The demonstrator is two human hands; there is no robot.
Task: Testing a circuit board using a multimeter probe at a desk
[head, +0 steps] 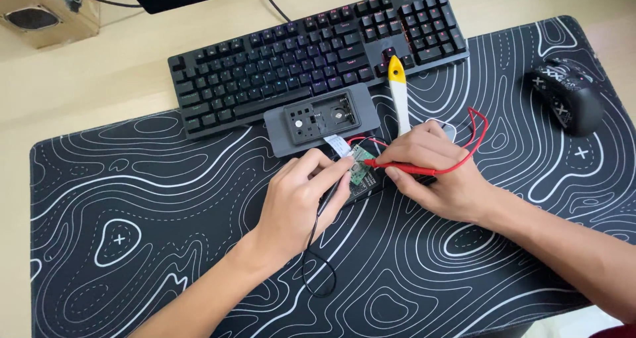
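Note:
My right hand [437, 172] grips a red test probe [397, 168] with its tip on a small green circuit board [361, 166] at the middle of the mat. A red lead [478, 129] loops away behind that hand. My left hand [301, 195] holds a black probe against the same board, and its black lead [317, 262] curls down over the mat. The board rests on a dark case part, mostly hidden by my fingers. A white ribbon strip [338, 144] joins the board to a grey opened device shell [321, 118] just behind it.
A black keyboard [311, 47] lies behind the shell. A yellow-and-white handled tool [398, 93] lies by its right end. A black patterned mouse [568, 94] sits at the right. The black desk mat [165, 199] with white contour lines covers the desk. A monitor base and a box stand at the far left.

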